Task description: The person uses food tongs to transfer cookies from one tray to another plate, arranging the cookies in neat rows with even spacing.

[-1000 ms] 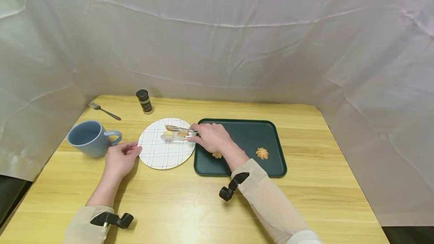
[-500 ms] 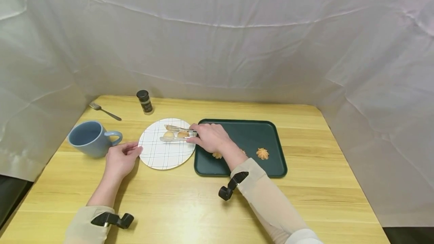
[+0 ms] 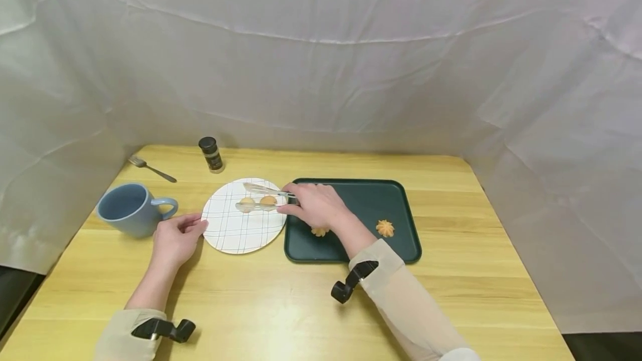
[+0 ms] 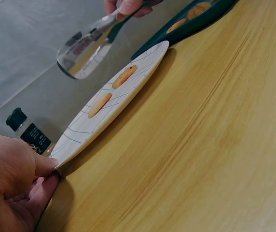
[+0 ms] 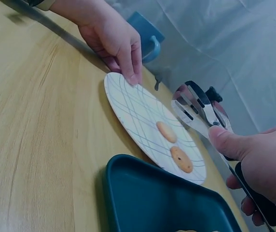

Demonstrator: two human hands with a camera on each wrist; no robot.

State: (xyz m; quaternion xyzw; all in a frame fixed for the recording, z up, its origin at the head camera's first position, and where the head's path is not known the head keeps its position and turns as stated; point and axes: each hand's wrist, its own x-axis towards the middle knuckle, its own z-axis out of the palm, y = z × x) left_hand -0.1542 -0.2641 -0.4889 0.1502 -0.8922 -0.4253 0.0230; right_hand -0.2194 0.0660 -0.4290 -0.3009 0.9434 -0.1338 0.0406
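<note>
My left hand (image 3: 173, 238) pinches the near left rim of a white plate (image 3: 236, 238) with thin grid lines, thumb on top. Two round cookies lie side by side on it, a pale cookie (image 5: 167, 131) and a browner cookie (image 5: 181, 159). Metal serving tongs (image 5: 203, 104) with dark handles are gripped in my right hand (image 3: 318, 205). Their ends are spread apart over the plate, above the cookies, with nothing between them in the left wrist view. Beneath the right hand is a dark green tray (image 3: 361, 199).
Star-shaped cookies, one cookie (image 3: 385, 228) in full view, lie on the tray; the right arm partly covers others. A blue mug (image 3: 131, 210) stands beside the left hand. Farther back are a fork (image 3: 152, 169) and a black-capped spice jar (image 3: 212, 155). Pale cloth (image 3: 321, 71) hangs behind the table.
The right wrist has shifted slightly right, and the tongs' ends look slightly wider apart over the cookies. The head view tilts a little. The left hand stays at the plate's rim.
</note>
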